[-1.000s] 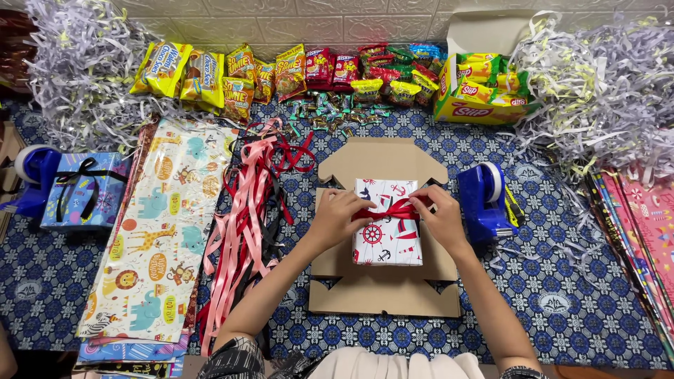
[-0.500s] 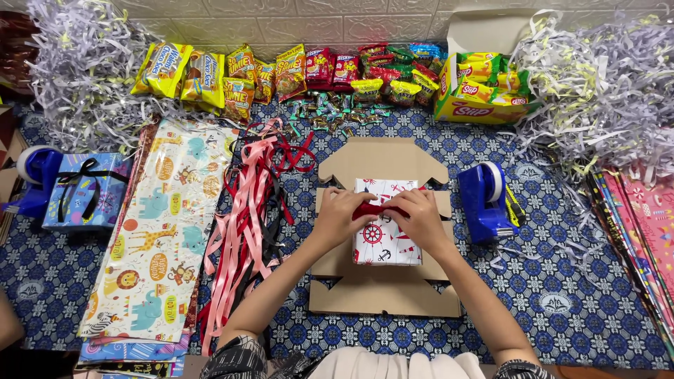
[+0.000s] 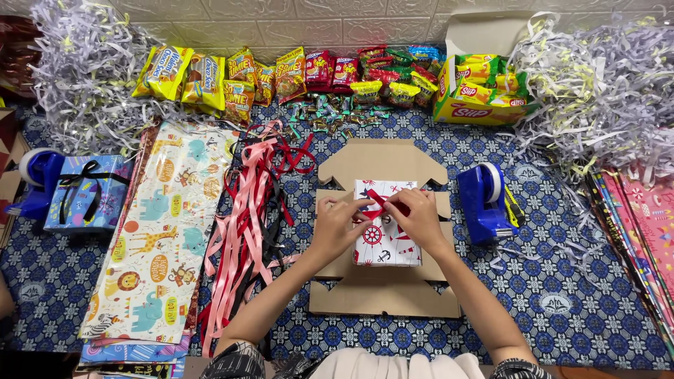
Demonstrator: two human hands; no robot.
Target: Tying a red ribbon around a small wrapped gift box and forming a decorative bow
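Fingers (image 3: 361,205) pinching red ribbon (image 3: 377,201) on wrapped box (image 3: 385,242), flattened cardboard (image 3: 382,298), patterned blue cloth (image 3: 562,295)

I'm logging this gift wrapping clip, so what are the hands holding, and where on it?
Both hands, left hand and right hand, pinch the red ribbon at its crossing on top of the wrapped box.

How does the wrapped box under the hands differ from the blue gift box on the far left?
The white nautical-print box lies on flat cardboard, its red ribbon held by the left hand and right hand. The blue gift box lies untouched, its black ribbon already tied in a bow. Both are wrapped and ribboned.
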